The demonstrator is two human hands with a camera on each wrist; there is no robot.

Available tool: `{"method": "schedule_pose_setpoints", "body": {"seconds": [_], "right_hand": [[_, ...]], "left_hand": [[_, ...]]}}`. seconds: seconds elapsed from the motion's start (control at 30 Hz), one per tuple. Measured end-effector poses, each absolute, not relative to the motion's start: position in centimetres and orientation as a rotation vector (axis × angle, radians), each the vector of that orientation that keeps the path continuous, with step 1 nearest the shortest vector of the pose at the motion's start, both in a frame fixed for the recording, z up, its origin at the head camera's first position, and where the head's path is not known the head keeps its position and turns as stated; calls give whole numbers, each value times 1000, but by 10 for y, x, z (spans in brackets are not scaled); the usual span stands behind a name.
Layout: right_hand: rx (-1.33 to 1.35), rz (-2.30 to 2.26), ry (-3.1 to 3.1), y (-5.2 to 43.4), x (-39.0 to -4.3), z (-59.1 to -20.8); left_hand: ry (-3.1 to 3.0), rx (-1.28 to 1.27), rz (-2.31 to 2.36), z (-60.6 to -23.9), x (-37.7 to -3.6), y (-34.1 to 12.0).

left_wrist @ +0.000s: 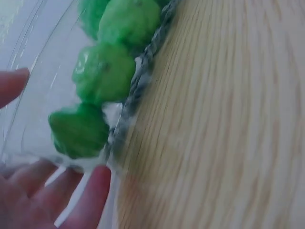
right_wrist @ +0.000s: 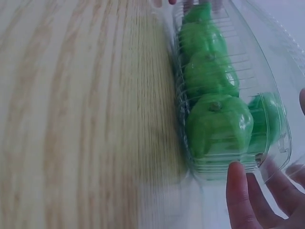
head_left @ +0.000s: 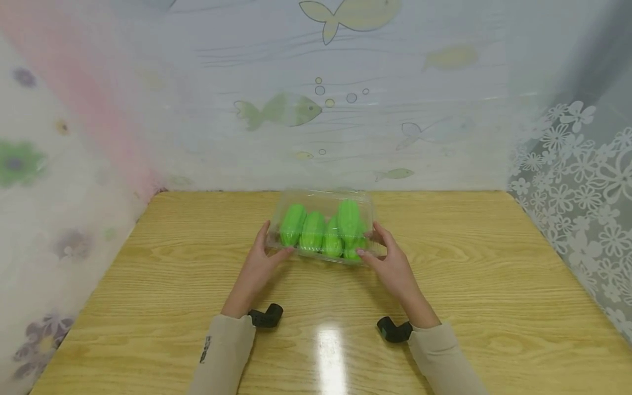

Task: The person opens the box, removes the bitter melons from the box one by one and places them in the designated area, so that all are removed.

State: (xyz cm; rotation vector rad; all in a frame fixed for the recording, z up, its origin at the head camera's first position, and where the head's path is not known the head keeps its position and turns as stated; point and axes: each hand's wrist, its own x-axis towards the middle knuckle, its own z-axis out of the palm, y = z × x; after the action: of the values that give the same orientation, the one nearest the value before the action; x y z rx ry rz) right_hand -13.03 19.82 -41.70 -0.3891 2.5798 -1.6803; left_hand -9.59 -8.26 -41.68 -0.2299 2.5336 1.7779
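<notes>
A clear plastic box [head_left: 321, 253] with several green, ribbed, gourd-like vegetables [head_left: 312, 230] in it is held between both hands in the middle of the table. My left hand [head_left: 264, 258] grips its left end, thumb at the near edge and fingers along the side. At the opposite end my right hand [head_left: 392, 266] holds it the same way. The right wrist view shows ridged walls and one vegetable [right_wrist: 267, 121] lying beside a row of others [right_wrist: 219, 126]. Whether the box touches the table cannot be told.
The wooden table [head_left: 197, 274] reaches back to a patterned curtain [head_left: 345, 148] with fish on it. Flowered sheets hang at the left and right sides. A black wrist device [head_left: 266, 316] is on the left wrist, another [head_left: 394, 330] on the right.
</notes>
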Motion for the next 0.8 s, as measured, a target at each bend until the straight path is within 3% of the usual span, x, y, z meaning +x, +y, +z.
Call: {"method": "schedule_pose_setpoints", "body": {"seconds": [0.57,0.8], "right_hand": [[-378,-1675,2577,201,-131,-414],[-360,-1691,2546,196,-116,-385]], "left_hand": [[2526,-69,1788,-421,-95,-93],[2619,-36,1712,-421,-92,-92]]}}
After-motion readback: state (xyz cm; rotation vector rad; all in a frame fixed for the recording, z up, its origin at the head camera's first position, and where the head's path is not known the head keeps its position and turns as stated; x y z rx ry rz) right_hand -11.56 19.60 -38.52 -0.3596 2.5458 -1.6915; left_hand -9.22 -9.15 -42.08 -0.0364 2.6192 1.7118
